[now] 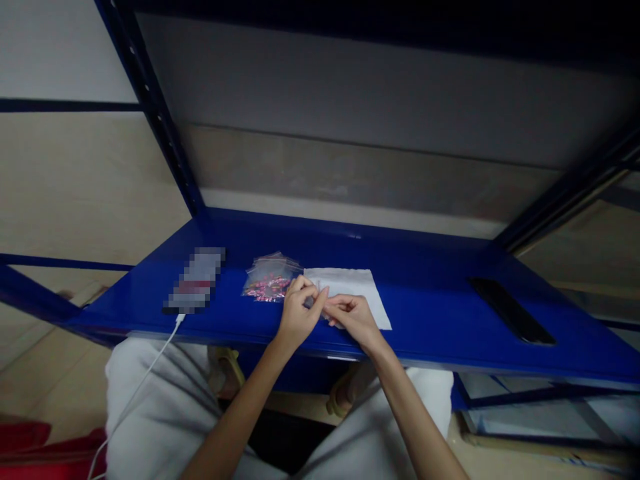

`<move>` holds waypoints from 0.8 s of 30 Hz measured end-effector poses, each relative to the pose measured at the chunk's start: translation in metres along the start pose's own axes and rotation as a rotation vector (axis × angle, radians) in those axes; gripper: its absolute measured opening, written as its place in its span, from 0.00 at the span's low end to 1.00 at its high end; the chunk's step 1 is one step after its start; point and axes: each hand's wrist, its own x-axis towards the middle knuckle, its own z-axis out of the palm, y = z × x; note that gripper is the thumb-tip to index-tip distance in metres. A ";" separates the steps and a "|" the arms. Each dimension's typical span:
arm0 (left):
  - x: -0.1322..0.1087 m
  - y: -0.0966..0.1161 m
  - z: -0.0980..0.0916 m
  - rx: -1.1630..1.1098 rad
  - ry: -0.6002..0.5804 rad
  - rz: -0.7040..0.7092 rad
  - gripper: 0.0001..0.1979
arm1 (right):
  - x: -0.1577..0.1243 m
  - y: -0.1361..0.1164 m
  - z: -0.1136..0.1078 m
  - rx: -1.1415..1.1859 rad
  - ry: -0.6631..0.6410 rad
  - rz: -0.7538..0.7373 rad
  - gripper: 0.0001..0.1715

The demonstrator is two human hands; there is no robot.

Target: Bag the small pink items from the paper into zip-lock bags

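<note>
Both hands meet over the front of a blue metal shelf (pixel 430 300). My left hand (pixel 299 313) and my right hand (pixel 353 317) are closed, fingertips pinched together on a small item between them that is too small to make out. They rest at the near edge of a white sheet (pixel 357 285) lying flat on the shelf. Just left of the hands lies a pile of small clear bags (pixel 270 277) with pink pieces inside.
A blurred phone-like object (pixel 195 280) lies on the shelf's left with a white cable (pixel 145 380) running down over my lap. A long black flat object (pixel 510 310) lies at the right. Blue uprights (pixel 160 127) frame the shelf; a board roofs it overhead.
</note>
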 end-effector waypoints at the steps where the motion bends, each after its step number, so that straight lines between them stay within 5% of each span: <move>1: 0.000 0.000 -0.001 -0.012 -0.017 -0.002 0.16 | 0.000 0.000 0.001 -0.009 0.010 -0.003 0.13; 9: 0.000 0.003 -0.005 -0.148 -0.131 -0.016 0.18 | 0.000 -0.005 0.002 -0.027 0.007 0.011 0.15; 24: -0.002 0.000 -0.003 -0.113 -0.082 -0.039 0.14 | 0.001 -0.001 0.001 0.019 -0.041 0.005 0.14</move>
